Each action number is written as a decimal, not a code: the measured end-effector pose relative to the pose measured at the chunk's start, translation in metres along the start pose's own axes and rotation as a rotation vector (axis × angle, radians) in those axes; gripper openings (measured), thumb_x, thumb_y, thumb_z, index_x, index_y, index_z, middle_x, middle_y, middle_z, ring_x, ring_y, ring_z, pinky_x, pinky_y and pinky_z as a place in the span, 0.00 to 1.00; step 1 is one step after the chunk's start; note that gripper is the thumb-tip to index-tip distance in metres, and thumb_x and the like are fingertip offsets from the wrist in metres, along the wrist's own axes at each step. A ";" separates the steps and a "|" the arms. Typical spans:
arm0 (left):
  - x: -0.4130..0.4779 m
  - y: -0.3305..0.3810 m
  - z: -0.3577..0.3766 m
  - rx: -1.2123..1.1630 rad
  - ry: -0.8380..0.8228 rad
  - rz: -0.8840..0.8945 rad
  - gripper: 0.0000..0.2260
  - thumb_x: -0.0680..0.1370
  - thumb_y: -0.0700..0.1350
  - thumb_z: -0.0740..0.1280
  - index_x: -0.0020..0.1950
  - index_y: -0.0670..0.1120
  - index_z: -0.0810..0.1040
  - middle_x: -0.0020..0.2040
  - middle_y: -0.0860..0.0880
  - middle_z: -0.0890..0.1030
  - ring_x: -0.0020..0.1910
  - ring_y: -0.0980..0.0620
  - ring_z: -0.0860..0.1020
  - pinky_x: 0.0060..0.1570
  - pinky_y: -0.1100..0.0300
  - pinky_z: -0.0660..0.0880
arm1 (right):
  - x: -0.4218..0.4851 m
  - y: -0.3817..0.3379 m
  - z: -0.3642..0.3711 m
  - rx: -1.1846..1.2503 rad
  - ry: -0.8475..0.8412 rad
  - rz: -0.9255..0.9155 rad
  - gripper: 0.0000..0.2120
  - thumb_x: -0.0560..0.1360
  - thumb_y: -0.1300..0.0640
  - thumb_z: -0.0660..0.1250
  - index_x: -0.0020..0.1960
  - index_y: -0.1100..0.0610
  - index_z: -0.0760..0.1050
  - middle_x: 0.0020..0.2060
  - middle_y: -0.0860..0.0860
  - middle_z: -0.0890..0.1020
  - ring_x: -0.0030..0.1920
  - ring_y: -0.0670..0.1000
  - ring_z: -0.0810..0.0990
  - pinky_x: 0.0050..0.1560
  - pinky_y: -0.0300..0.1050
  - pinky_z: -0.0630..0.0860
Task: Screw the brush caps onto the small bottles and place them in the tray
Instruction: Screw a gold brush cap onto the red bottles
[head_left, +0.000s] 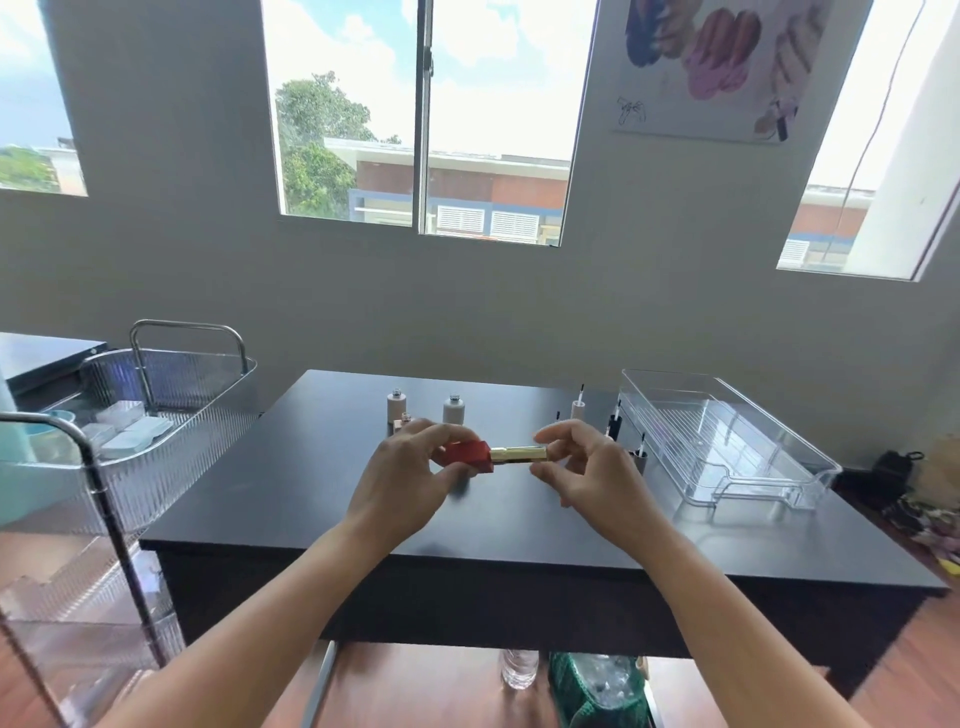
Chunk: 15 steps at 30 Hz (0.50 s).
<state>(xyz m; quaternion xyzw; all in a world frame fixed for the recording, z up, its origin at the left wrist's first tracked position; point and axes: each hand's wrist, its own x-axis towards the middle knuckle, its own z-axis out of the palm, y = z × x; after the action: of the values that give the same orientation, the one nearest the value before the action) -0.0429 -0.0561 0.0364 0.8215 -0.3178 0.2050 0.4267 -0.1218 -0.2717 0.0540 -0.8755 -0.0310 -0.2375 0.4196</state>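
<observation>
Above the middle of the black table (311, 499) I hold a red bottle (470, 454) sideways in my left hand (410, 475). Its gold brush cap (519, 453) sits on the bottle's neck, and the fingertips of my right hand (587, 467) pinch the cap's far end. Two white uncapped bottles (396, 405) (453, 409) stand at the back of the table, with a small beige one (402, 422) partly hidden behind my left fingers. Loose brush caps stand upright at the back right: a white one (576, 408), a black one (614, 423), and another (641, 457) behind my right hand. The clear plastic tray (779, 441) holds nothing.
A clear ribbed trolley (171, 410) with a metal handle stands left of the table, holding small packets. Under the table are a water bottle (519, 667) and a green bag (597, 691). Dark clutter (898, 467) lies beyond the tray on the right.
</observation>
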 end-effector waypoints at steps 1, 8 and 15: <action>0.000 0.000 0.001 0.000 -0.001 0.000 0.16 0.70 0.47 0.78 0.51 0.65 0.80 0.44 0.60 0.79 0.44 0.65 0.78 0.43 0.76 0.69 | 0.000 0.000 0.000 0.018 0.017 -0.013 0.08 0.72 0.56 0.74 0.47 0.44 0.78 0.37 0.41 0.83 0.26 0.42 0.75 0.32 0.31 0.73; -0.002 0.003 0.002 0.006 -0.005 0.025 0.21 0.70 0.46 0.78 0.54 0.67 0.76 0.45 0.63 0.78 0.47 0.64 0.78 0.43 0.75 0.69 | -0.003 -0.005 0.002 0.023 0.048 0.081 0.30 0.73 0.30 0.59 0.28 0.53 0.77 0.23 0.49 0.82 0.19 0.46 0.74 0.26 0.35 0.72; 0.000 -0.002 0.000 0.015 -0.005 0.023 0.15 0.70 0.46 0.78 0.52 0.62 0.81 0.44 0.63 0.78 0.45 0.67 0.77 0.44 0.71 0.69 | -0.005 -0.007 0.001 -0.166 -0.001 0.103 0.28 0.70 0.24 0.55 0.49 0.45 0.79 0.32 0.44 0.83 0.24 0.45 0.79 0.43 0.48 0.80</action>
<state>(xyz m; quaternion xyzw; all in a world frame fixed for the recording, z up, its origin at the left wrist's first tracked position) -0.0416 -0.0553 0.0348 0.8213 -0.3268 0.2105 0.4175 -0.1277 -0.2660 0.0563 -0.9079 0.0335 -0.2168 0.3573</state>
